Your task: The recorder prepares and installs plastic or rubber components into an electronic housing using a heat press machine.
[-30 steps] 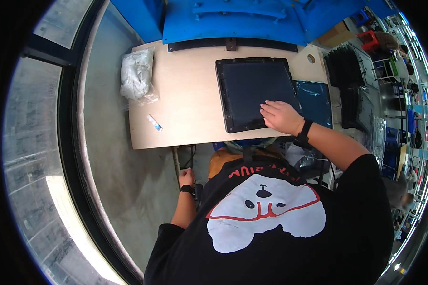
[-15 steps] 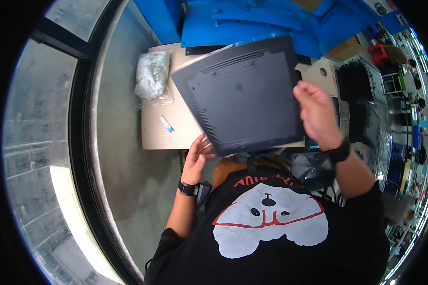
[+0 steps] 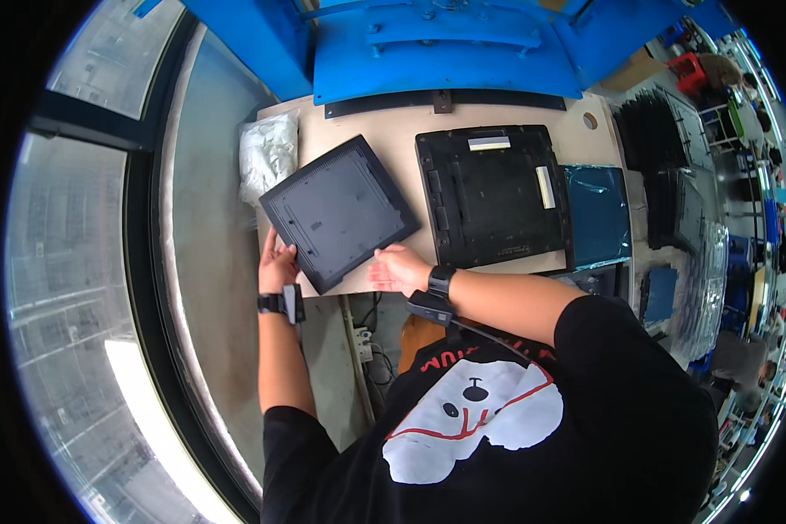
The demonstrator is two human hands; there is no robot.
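A dark grey square plastic panel (image 3: 341,214) with slotted vents along its edges lies turned at an angle at the left of the table, its near corner by the front edge. My left hand (image 3: 278,265) grips its left near side, thumb by the edge and the other fingers partly hidden. At the panel's right near side is my right hand (image 3: 400,269), fingers apart and thumb tip close to the edge; contact is hard to tell. To the right sits a black moulded plate (image 3: 493,196) with two pale strips on it.
Behind the pale wooden table (image 3: 384,122) stands a blue metal machine (image 3: 450,61). A white plastic-wrapped bundle (image 3: 269,155) lies at the left. A blue film-covered sheet (image 3: 598,214) is on the right, with stacked black panels (image 3: 651,144) beyond. A wall and window frame flank the left.
The panel has moved left and down toward the tabletop and turned, uncovering the black moulded plate. My right hand has swung left from its far right side to the near side; my left hand moved left.
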